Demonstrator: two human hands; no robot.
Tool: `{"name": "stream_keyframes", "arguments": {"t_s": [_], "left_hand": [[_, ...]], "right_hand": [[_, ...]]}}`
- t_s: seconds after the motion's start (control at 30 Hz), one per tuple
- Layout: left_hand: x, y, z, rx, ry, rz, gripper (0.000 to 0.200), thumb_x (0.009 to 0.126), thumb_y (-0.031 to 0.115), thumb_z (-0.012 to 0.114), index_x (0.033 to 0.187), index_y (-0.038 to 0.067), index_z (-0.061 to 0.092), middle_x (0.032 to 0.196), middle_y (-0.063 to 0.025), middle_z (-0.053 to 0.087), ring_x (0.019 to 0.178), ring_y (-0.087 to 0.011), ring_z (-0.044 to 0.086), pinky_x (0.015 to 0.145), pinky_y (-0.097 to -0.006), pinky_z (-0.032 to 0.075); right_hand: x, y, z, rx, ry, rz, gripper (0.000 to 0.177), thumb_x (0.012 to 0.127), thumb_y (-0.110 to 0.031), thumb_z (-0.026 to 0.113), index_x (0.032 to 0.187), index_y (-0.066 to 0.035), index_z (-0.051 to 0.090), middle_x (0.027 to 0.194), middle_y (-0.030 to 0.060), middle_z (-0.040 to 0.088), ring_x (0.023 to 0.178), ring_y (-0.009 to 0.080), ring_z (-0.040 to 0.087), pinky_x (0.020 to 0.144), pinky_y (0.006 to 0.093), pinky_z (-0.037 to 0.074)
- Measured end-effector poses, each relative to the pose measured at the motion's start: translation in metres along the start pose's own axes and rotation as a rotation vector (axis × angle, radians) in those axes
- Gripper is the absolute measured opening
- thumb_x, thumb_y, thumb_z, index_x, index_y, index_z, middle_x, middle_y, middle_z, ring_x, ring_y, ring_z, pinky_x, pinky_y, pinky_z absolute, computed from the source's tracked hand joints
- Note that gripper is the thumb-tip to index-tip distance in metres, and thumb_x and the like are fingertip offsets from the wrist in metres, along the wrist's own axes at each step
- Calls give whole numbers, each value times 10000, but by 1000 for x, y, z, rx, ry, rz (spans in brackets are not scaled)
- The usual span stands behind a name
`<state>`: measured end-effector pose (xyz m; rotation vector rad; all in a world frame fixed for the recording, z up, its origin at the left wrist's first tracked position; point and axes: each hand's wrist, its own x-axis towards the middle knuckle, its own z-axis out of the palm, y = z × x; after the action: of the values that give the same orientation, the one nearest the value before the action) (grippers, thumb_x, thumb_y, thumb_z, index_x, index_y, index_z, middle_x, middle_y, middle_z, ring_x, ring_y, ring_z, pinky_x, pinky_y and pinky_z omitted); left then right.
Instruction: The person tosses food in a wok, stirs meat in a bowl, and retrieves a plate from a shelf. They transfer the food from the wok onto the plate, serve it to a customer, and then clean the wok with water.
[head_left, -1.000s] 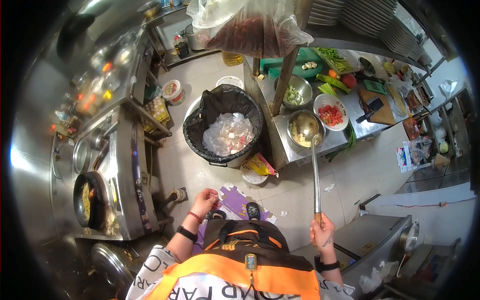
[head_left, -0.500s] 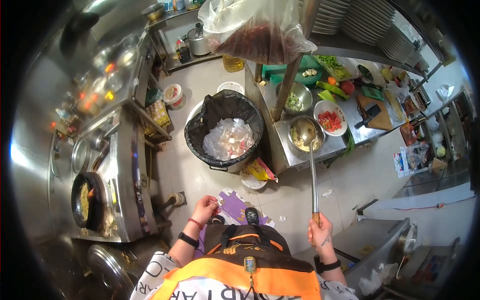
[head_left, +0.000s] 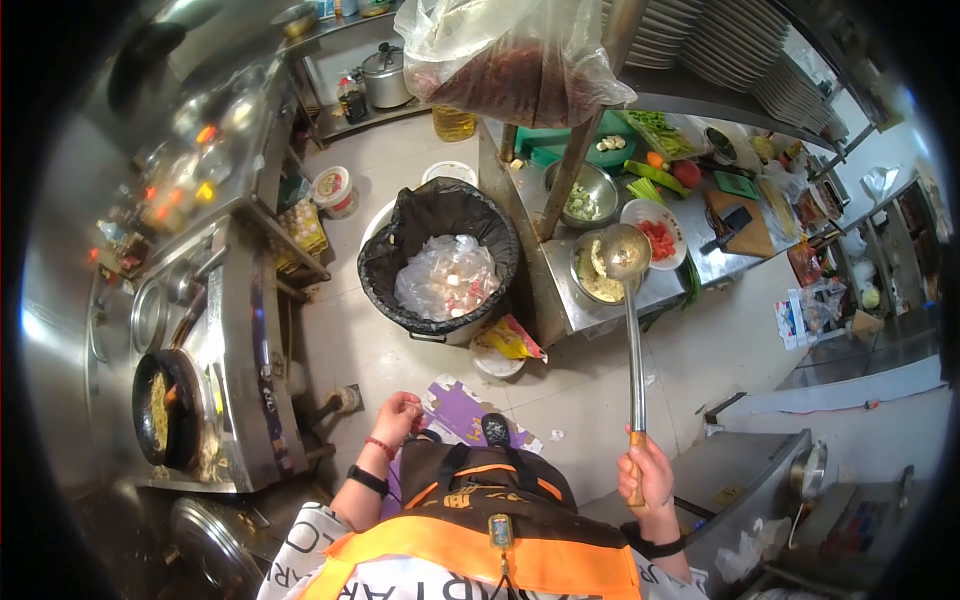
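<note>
My right hand (head_left: 647,472) is closed around the wooden handle of a long metal ladle (head_left: 634,350). The ladle's bowl is above a metal bowl (head_left: 590,290) of pale yellow food at the counter's near edge and partly hides it. Beside it stands a white bowl (head_left: 676,262) of chopped red pieces, and behind it a steel bowl (head_left: 606,212) with chopped pale green pieces. My left hand (head_left: 402,412) hangs in front of the apron with fingers curled in, and nothing shows in it. To the left, a black wok (head_left: 185,430) with yellowish food sits on the stove.
A black-lined bin (head_left: 435,322) stands on the floor ahead, against the counter (head_left: 560,262). A clear bag (head_left: 510,40) of dark red contents hangs above. A cleaver (head_left: 728,230) lies on a wooden board (head_left: 762,238). Stacked plates (head_left: 740,45) fill the upper shelf.
The ladle's bowl has risen out of the metal bowl and now hangs slightly above it. My view has shifted slightly, and my left hand stays curled at about the same place.
</note>
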<state>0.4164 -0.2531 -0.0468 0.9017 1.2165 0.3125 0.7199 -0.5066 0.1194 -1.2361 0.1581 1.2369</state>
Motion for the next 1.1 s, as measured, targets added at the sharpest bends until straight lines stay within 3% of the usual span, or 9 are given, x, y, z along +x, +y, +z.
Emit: {"name": "stream_keyframes", "arguments": {"t_s": [0.2, 0.33, 0.5, 0.53, 0.6, 0.7, 0.87, 1.03, 1.1], "left_hand": [[8, 12, -11, 6, -8, 2, 135, 848, 1, 485, 983, 10, 480, 759, -71, 571, 635, -149, 596, 553, -247, 490], [7, 11, -40, -34, 11, 24, 144, 847, -2, 479, 991, 5, 480, 766, -72, 571, 640, -148, 599, 558, -247, 492], [-4, -3, -112, -151, 121, 99, 160, 842, -15, 469, 1001, -6, 476, 776, -73, 573, 643, -144, 598, 554, -245, 495], [-12, -6, -129, -143, 182, 98, 139, 860, 19, 486, 999, 31, 484, 779, -48, 564, 665, -143, 598, 596, -263, 508], [-16, -25, -172, -221, 289, 124, 153, 852, 6, 486, 1004, 23, 486, 789, -62, 572, 659, -149, 603, 576, -258, 506], [-53, -43, -229, -313, 531, 127, 149, 841, 16, 523, 988, 29, 502, 782, -68, 585, 655, -154, 615, 554, -262, 505], [-106, -81, -299, -508, 836, 118, 135, 838, 45, 545, 966, 26, 508, 750, -45, 583, 626, -127, 608, 536, -253, 493], [-136, -98, -327, -705, 1010, 116, 129, 839, 44, 536, 962, 20, 509, 766, -38, 583, 632, -117, 607, 543, -231, 488], [-138, -101, -330, -849, 1029, 171, 128, 841, 45, 532, 965, 26, 511, 772, -36, 584, 642, -118, 611, 549, -232, 489]], "right_hand": [[-27, -1, 2, -238, -98, 4, 398, 878, -74, 481, 1269, -65, 411, 654, 48, 473, 419, 82, 406, 378, 210, 345], [-5, 7, 43, -265, -349, 227, 435, 878, -69, 495, 1297, -58, 379, 666, 33, 460, 440, 69, 408, 385, 195, 336], [57, 39, 159, -484, -631, 374, 439, 887, -79, 493, 1307, -51, 368, 661, 31, 446, 428, 59, 400, 366, 179, 318], [66, 45, 181, -519, -668, 400, 439, 887, -79, 493, 1307, -51, 368, 661, 31, 446, 428, 59, 400, 366, 179, 318], [89, 67, 244, -564, -778, 431, 290, 881, -91, 539, 1146, -40, 432, 671, 34, 470, 446, 66, 415, 360, 199, 330], [103, 99, 337, -655, -898, 470, 378, 877, -65, 529, 1234, -46, 406, 664, 62, 483, 422, 80, 415, 353, 204, 335], [104, 186, 477, -907, -1201, 296, 489, 830, -53, 533, 1286, 34, 380, 655, 69, 509, 412, 88, 424, 381, 204, 366], [95, 271, 586, -1183, -1529, 91, 472, 829, -35, 524, 1283, 22, 407, 658, 22, 511, 452, 69, 469, 401, 209, 391], [103, 306, 630, -1472, -1667, -354, 457, 798, -41, 558, 1239, 7, 447, 687, 83, 572, 471, 152, 534, 453, 258, 443]]}}
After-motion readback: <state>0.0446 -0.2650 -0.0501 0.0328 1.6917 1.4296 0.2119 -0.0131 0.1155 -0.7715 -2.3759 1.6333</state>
